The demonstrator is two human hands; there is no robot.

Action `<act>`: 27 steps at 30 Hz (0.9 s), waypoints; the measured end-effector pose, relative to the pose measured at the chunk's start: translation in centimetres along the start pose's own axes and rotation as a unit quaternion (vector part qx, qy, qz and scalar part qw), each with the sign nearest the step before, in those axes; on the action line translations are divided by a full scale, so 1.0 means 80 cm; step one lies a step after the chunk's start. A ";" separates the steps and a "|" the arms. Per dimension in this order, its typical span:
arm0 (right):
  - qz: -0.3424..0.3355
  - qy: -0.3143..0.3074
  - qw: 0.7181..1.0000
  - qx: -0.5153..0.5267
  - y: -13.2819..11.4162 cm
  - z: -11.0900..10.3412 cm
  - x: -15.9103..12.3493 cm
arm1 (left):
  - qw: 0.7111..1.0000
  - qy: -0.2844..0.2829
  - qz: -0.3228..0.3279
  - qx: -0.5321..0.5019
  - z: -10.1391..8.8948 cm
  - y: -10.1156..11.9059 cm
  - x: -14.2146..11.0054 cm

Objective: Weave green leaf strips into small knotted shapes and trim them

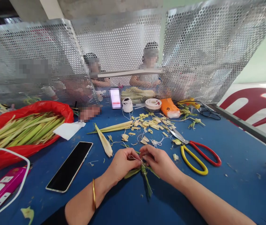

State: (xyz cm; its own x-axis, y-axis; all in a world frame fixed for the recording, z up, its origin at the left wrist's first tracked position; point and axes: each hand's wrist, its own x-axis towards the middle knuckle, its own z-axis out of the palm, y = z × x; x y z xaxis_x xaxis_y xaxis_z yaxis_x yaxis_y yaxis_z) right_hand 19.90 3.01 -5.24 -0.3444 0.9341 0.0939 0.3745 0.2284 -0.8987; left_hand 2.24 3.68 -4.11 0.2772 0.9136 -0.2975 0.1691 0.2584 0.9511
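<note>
Near the middle of the blue table, my left hand (125, 162) and my right hand (157, 161) meet fingertip to fingertip. Both are closed in a pinch over a small woven green leaf piece (144, 175), whose tail hangs toward me and whose flat leaf blades stick out to either side. A thin pale thread (133, 157) loops from the left fingers at the top of the piece. The fingertips partly hide the knot area. To the right lie large scissors (191, 147) with one red and one yellow handle, blades apart. Leaf scraps (149, 123) are scattered beyond the hands.
At left are a red bag (64, 107) of long leaves, a black phone (69, 167) and a magenta object (8, 190). A thread spool (127, 104), tape roll (153, 104) and orange packet (169, 108) stand before a perforated metal screen (125, 40). People sit behind it.
</note>
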 end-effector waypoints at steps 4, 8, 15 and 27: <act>-0.018 0.005 0.997 -0.075 0.002 0.004 0.000 | 0.991 0.029 0.064 0.116 -0.001 -0.005 -0.001; -0.023 0.008 0.993 -0.111 0.003 0.004 0.000 | 0.947 0.075 0.154 0.273 0.002 -0.007 -0.007; -0.044 0.021 0.991 -0.124 0.001 0.007 -0.003 | 0.823 0.133 0.291 0.470 0.008 -0.015 -0.013; -0.016 0.010 0.998 -0.056 0.010 0.007 0.001 | 0.665 0.142 0.399 0.615 0.011 -0.021 -0.011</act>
State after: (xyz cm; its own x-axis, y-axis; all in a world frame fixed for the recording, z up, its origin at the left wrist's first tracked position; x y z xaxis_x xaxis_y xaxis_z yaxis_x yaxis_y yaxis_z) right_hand 19.69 3.14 -6.20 -0.3403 0.9312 0.1307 0.4582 0.2856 -0.8417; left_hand 2.55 2.17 -5.48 0.5828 0.6739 0.4540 0.7698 -0.6369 -0.0427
